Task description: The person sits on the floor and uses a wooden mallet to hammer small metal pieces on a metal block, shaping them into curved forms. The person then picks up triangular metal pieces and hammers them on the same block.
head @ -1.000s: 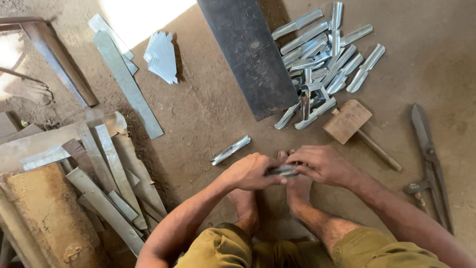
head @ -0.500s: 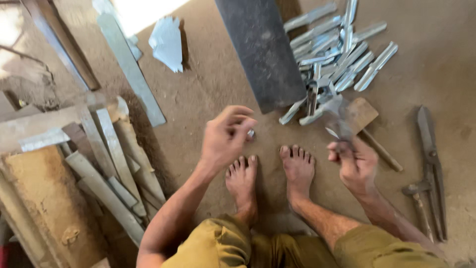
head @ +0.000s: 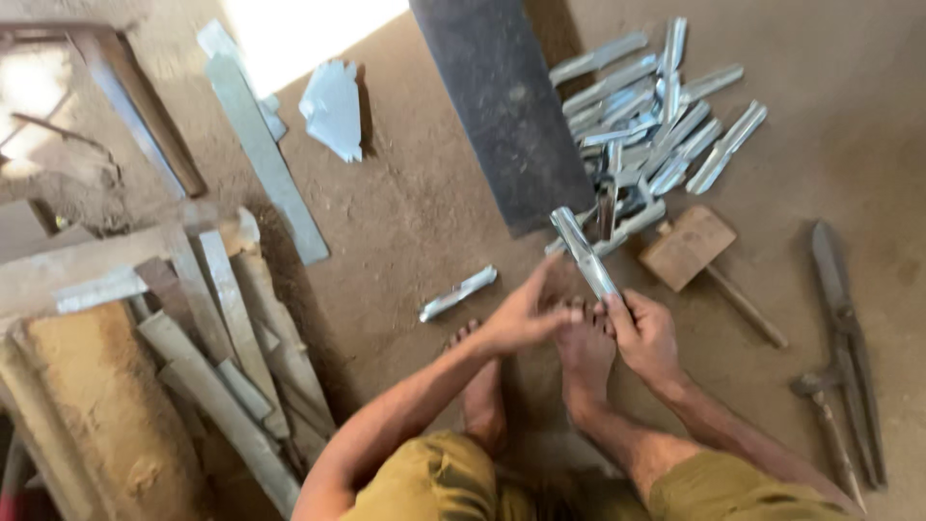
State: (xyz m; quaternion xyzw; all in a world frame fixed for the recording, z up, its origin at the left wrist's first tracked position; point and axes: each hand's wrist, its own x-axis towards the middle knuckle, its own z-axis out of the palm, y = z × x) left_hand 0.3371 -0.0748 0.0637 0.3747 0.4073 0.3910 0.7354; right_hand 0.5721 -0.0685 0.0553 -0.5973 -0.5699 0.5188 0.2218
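My right hand [head: 644, 336] grips a folded strip of shiny sheet metal [head: 582, 251] by its lower end, the strip pointing up and to the left. My left hand [head: 521, 316] is blurred, fingers spread, its fingertips touching the strip just beside the right hand. Both hands hover above my bare feet [head: 585, 355] on the dirt floor. Another folded metal piece [head: 457, 292] lies on the ground to the left of the hands.
A heap of folded metal pieces [head: 648, 125] lies at the top right beside a dark metal slab [head: 500, 106]. A wooden mallet [head: 702, 259] and large tin snips [head: 847, 345] lie on the right. Metal strips and wooden boards [head: 217, 328] are stacked on the left.
The hands separated, the right one reaching toward the mallet and heap. Now it is back over my feet holding a metal strip, and the left hand has come in to meet it.
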